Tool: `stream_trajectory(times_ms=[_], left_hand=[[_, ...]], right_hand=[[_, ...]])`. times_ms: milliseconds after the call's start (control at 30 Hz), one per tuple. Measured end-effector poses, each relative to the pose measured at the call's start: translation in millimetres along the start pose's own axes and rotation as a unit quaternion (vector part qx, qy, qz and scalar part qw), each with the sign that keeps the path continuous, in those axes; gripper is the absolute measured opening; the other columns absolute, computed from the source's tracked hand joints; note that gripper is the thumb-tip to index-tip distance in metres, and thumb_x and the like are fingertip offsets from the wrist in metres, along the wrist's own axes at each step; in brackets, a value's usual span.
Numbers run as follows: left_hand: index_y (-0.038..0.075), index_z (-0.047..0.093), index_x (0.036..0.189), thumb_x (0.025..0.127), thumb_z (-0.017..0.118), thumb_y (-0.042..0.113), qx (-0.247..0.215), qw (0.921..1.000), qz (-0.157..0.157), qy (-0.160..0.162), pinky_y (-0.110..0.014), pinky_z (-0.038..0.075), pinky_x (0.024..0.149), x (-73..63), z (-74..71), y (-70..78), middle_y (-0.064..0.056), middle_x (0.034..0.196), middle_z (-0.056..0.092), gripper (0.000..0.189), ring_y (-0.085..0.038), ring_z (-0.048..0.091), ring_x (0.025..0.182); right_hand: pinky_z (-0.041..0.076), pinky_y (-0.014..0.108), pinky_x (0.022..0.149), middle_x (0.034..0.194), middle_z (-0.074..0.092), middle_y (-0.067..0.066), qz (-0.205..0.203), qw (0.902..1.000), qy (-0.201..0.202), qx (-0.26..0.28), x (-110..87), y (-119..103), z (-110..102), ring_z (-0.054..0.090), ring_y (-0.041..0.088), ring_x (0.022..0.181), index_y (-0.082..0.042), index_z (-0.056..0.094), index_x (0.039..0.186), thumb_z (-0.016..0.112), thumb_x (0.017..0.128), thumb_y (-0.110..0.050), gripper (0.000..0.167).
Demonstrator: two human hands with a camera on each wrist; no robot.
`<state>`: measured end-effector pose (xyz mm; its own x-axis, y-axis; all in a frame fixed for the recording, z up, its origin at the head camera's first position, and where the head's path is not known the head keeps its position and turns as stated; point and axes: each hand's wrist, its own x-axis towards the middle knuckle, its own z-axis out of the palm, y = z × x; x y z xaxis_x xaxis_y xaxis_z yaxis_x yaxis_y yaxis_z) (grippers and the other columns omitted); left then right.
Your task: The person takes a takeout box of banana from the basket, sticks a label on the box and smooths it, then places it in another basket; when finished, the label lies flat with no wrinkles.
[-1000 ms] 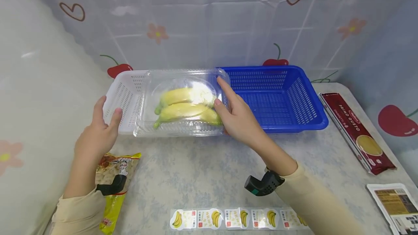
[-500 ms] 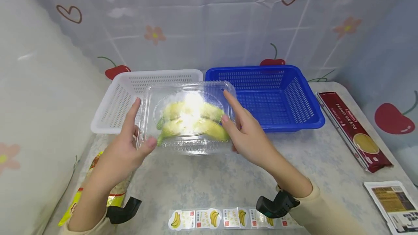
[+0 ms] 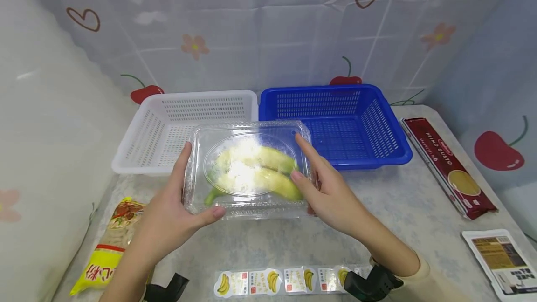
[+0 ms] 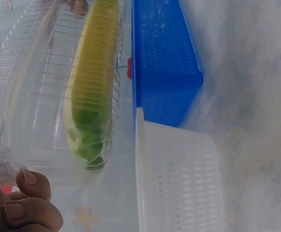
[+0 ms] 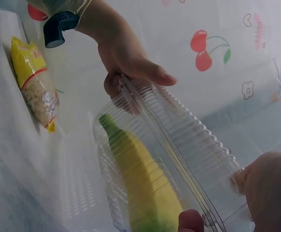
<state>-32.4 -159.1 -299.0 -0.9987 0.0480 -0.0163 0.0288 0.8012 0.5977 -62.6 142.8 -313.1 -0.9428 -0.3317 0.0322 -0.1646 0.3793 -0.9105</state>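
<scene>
Clamping the box (image 3: 249, 170) at opposite ends, the left hand (image 3: 172, 213) and right hand (image 3: 329, 195) are holding it above the table (image 3: 260, 241), short of the baskets (image 3: 323, 99) by the back edge, uneven squeezing perhaps risking popping it open and spilling bananas (image 3: 278, 183).

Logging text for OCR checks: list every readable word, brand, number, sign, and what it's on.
"happy": backdrop
"PRIMO GUSTO": red packet
"SPAGHETTI" and "6": same packet
Its logo: too small to read
Yellow bag: red characters, unclear
Sticker strip: print too small
White pouch: print blurred
Clear container: none visible
</scene>
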Motion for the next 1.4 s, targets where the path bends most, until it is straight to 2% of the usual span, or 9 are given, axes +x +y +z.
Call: stream_trajectory(times_ms=[133, 367, 467, 567, 767, 867, 1033, 1167, 1400], left_hand=[[0.055, -0.010, 0.151, 0.067, 0.077, 0.072, 0.009, 0.9996, -0.020, -0.018, -0.041, 0.051, 0.063, -5.6, 5.3, 2.4, -0.022, 0.143, 0.054, 0.123, -0.035, 0.067, 0.104], [0.056, -0.007, 0.152, 0.062, 0.079, 0.075, 0.010, 0.9987, -0.028, -0.041, -0.037, 0.050, 0.063, -15.3, 14.5, 3.2, -0.017, 0.117, 0.070, 0.125, -0.021, 0.066, 0.085], [0.055, -0.006, 0.152, 0.059, 0.078, 0.077, 0.023, 0.9983, -0.025, -0.048, -0.031, 0.043, 0.051, -19.1, 18.0, 4.8, -0.007, 0.088, 0.068, 0.126, -0.015, 0.055, 0.064], [0.055, -0.006, 0.152, 0.058, 0.077, 0.078, 0.029, 0.9974, -0.026, -0.061, -0.029, 0.037, 0.044, -22.5, 22.0, 7.1, 0.000, 0.070, 0.052, 0.127, -0.013, 0.042, 0.053], [0.057, -0.005, 0.151, 0.058, 0.078, 0.076, 0.011, 0.9950, -0.031, -0.094, -0.026, 0.037, 0.046, -26.7, 32.5, 8.9, 0.005, 0.072, 0.050, 0.127, -0.009, 0.040, 0.051], [0.058, -0.004, 0.151, 0.058, 0.079, 0.075, 0.009, 0.9938, -0.031, -0.106, -0.024, 0.038, 0.048, -28.5, 39.2, 7.2, 0.009, 0.074, 0.051, 0.126, -0.008, 0.041, 0.050], [0.055, 0.000, 0.153, 0.063, 0.080, 0.070, -0.020, 0.9922, -0.004, -0.123, -0.023, 0.037, 0.049, -31.5, 52.1, 0.8, 0.012, 0.076, 0.051, 0.121, -0.004, 0.040, 0.050], [0.052, 0.002, 0.154, 0.068, 0.081, 0.065, -0.054, 0.9891, 0.022, -0.135, -0.022, 0.035, 0.047, -31.0, 62.6, -4.3, 0.013, 0.075, 0.052, 0.118, -0.003, 0.036, 0.050], [0.052, -0.001, 0.154, 0.069, 0.081, 0.063, -0.080, 0.9834, 0.033, -0.159, -0.022, 0.036, 0.045, -28.0, 80.6, -6.5, 0.013, 0.078, 0.053, 0.119, -0.001, 0.034, 0.048]], right_hand=[[0.048, 0.030, 0.050, 0.081, 0.044, 0.010, -0.004, 0.9995, 0.000, -0.032, -9.0, 5, -4, 0.050, 0.017, 0.052, -0.049, 0.015, 0.155, 0.058, 0.100, -0.041, 0.070], [0.039, 0.027, 0.051, 0.083, 0.040, 0.005, 0.007, 0.9969, -0.004, -0.078, -25.0, 13, -11, 0.038, 0.015, 0.059, -0.047, 0.015, 0.155, 0.066, 0.094, -0.044, 0.079], [0.041, 0.026, 0.052, 0.108, 0.052, -0.002, 0.018, 0.9968, -0.008, -0.077, -32.2, 18, -13, 0.039, 0.014, 0.060, -0.048, 0.014, 0.156, 0.067, 0.093, -0.044, 0.082], [0.044, 0.026, 0.053, 0.128, 0.048, -0.009, 0.022, 0.9967, -0.010, -0.078, -39.3, 24, -15, 0.040, 0.013, 0.061, -0.046, 0.013, 0.156, 0.069, 0.092, -0.043, 0.085], [0.044, 0.025, 0.053, 0.104, 0.050, -0.003, 0.025, 0.9968, -0.027, -0.071, -52.8, 38, -20, 0.040, 0.012, 0.061, -0.044, 0.013, 0.157, 0.074, 0.089, -0.040, 0.092], [0.043, 0.025, 0.052, 0.114, 0.049, -0.003, 0.031, 0.9963, -0.038, -0.071, -58.5, 46, -23, 0.040, 0.011, 0.059, -0.043, 0.013, 0.158, 0.075, 0.087, -0.041, 0.094], [0.041, 0.023, 0.051, 0.085, 0.040, 0.004, 0.030, 0.9960, -0.050, -0.067, -65.9, 60, -27, 0.037, 0.009, 0.060, -0.041, 0.014, 0.158, 0.077, 0.086, -0.039, 0.096], [0.040, 0.024, 0.050, 0.100, 0.047, 0.002, 0.018, 0.9966, -0.054, -0.059, -70.1, 71, -30, 0.036, 0.009, 0.059, -0.037, 0.016, 0.159, 0.077, 0.087, -0.032, 0.095], [0.040, 0.025, 0.051, 0.087, 0.040, 0.004, 0.031, 0.9964, -0.049, -0.062, -76.6, 86, -36, 0.035, 0.007, 0.059, -0.037, 0.018, 0.158, 0.078, 0.085, -0.032, 0.095]])
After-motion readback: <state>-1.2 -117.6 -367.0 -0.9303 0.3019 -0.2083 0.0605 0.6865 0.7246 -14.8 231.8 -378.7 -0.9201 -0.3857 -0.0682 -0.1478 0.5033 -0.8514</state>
